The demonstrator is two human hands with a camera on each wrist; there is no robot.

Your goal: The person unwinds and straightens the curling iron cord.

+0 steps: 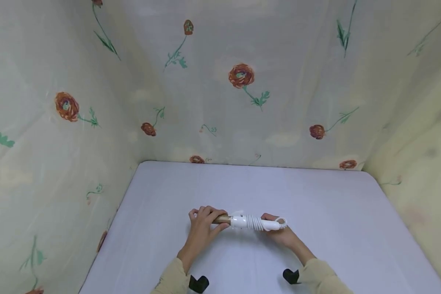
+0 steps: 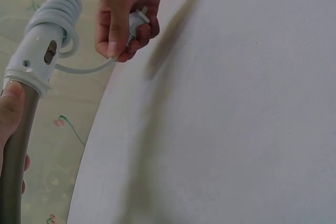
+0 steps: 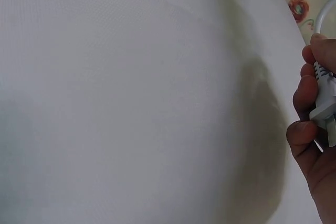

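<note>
Left hand (image 1: 203, 223) seemingly encircles barrel (image 1: 222, 219); right hand (image 1: 279, 234) pinches plug (image 3: 326, 92).

You have before you a broad, flat, white table (image 1: 297, 196) with a faint lavender tint and rounded far corners. Its far edge runs nearly straight across your view, its sides spread toward you, and soft, blurred shadows (image 3: 257, 140) lie on its finely textured top.

Cannot see far end of curling iron barrel (image 1: 221, 219) under left hand (image 1: 202, 226), nor plug (image 3: 325, 92) whole at right wrist view's edge.
</note>
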